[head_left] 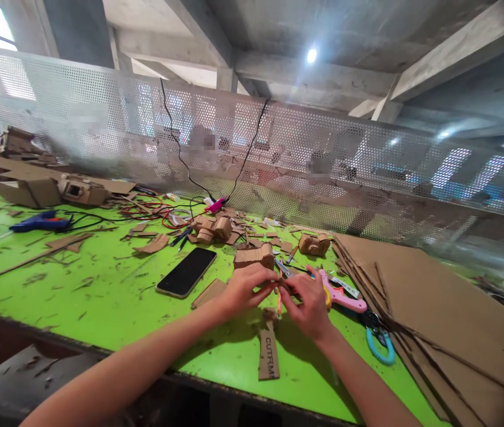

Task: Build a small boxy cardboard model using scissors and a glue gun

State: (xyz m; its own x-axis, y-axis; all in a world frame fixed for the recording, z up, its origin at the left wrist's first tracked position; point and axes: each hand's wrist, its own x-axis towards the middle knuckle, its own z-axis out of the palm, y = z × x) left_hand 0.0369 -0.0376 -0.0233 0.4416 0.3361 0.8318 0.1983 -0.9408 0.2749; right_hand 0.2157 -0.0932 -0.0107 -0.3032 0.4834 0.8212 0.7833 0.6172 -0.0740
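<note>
While beams (pixel 345 79) overhang a littered green table (pixel 114 308), left and right fingers (pixel 264 275) (pixel 299 283) pinch cardboard (pixel 284 283).

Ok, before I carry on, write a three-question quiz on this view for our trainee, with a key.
1. Which is nearer the phone: (A) the left hand or (B) the right hand?
2. True or false: the phone lies between the blue tool and the large cardboard sheets.
3. Where does the printed cardboard strip lie relative to the hands?

Key:
1. A.
2. True.
3. On the green table, between the hands and its near edge.
</note>
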